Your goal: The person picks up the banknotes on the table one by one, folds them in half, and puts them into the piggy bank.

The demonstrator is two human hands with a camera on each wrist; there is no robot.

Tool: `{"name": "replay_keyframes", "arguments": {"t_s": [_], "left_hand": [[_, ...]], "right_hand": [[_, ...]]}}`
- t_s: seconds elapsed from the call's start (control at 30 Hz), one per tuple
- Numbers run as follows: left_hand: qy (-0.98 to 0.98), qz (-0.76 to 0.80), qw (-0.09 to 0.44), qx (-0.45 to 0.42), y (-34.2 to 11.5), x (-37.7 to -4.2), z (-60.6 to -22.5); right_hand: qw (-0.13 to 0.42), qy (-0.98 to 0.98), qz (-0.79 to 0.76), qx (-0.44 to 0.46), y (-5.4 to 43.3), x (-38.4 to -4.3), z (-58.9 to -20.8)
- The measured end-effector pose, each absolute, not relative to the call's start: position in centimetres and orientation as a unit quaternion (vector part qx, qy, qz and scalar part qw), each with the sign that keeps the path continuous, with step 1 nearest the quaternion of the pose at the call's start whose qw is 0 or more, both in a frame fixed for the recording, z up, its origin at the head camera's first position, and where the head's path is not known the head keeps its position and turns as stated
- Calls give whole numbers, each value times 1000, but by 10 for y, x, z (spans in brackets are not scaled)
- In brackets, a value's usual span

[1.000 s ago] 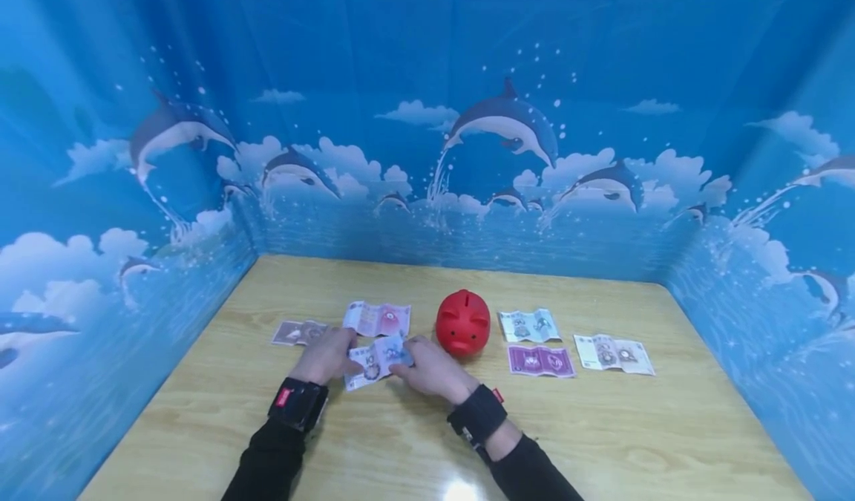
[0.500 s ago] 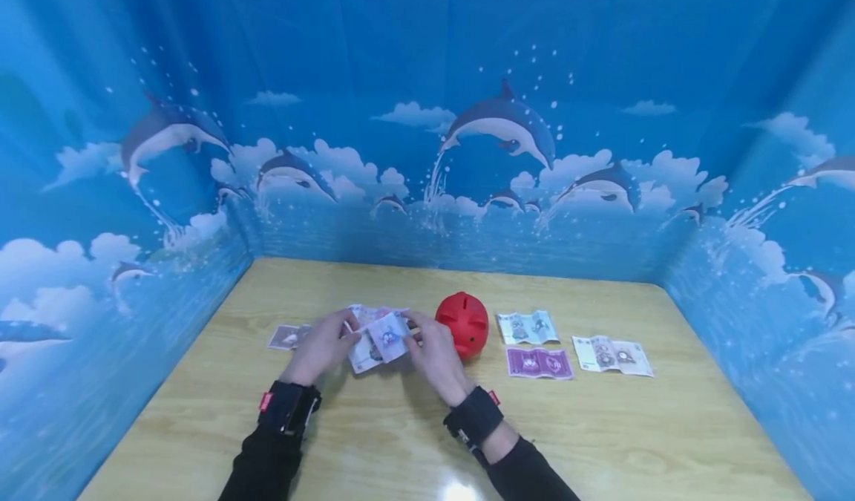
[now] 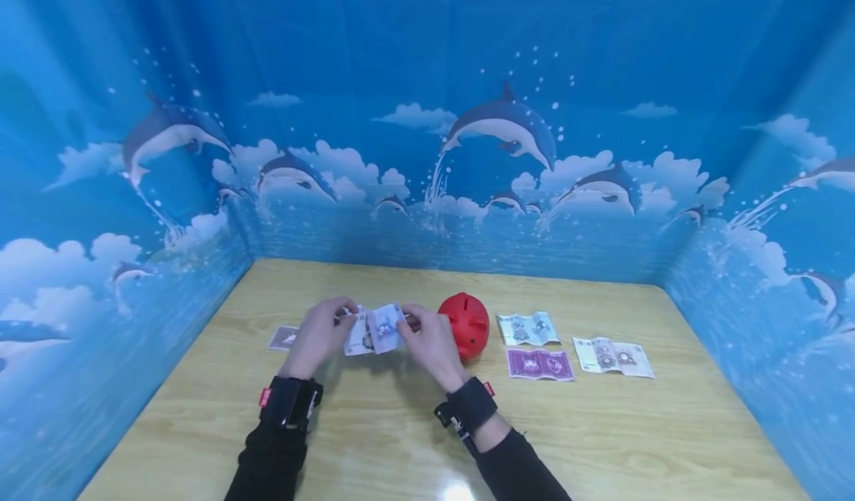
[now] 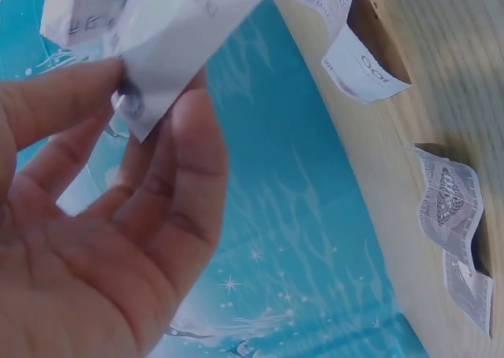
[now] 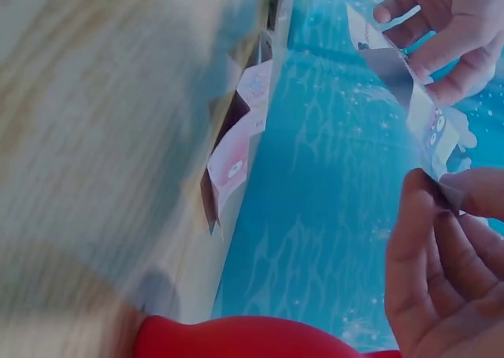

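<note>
A creased banknote (image 3: 384, 328), pale with a bluish printed figure, is held up off the table between both hands. My left hand (image 3: 322, 335) pinches its left end with thumb and fingers. At its other end my right hand (image 3: 430, 340) grips the corner between thumb and forefinger, as the right wrist view confirms on the banknote (image 5: 402, 86). Close to the right hand sits a red piggy bank (image 3: 470, 328), a slot in its top. A pink note (image 5: 240, 138) lies on the table behind the raised one, mostly hidden in the head view.
A grey-brown note (image 3: 283, 337) lies left of the left hand, partly covered by it. Right of the piggy bank lie a blue-green note (image 3: 528, 328), a purple note (image 3: 539, 364) and a pale note (image 3: 613, 356). A dolphin-print curtain (image 3: 427, 219) encloses the wooden table (image 3: 601, 441).
Both hands have lifted the banknote from the table and raised it higher, tilting its face. It now covers the pink note in the head view. The piggy bank stays put.
</note>
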State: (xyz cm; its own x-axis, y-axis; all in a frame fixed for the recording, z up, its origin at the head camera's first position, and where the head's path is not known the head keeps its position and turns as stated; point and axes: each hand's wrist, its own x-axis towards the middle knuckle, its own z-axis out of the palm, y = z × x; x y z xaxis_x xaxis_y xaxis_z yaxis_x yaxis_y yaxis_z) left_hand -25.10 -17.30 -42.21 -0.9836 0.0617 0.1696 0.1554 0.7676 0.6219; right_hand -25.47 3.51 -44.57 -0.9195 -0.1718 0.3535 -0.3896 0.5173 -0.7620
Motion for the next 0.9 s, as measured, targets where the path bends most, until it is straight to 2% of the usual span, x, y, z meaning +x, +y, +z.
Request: {"name": "replay_keyframes", "arguments": {"t_s": [0.23,0.9], "left_hand": [[-918,-376,111,-65,-166,-248,-422],[-902,-415,76,-96,-139,-249,-428]], "right_hand": [[127,-857,476,150,42,-257,-443],[167,-852,470,158,51,-260,-442]]}}
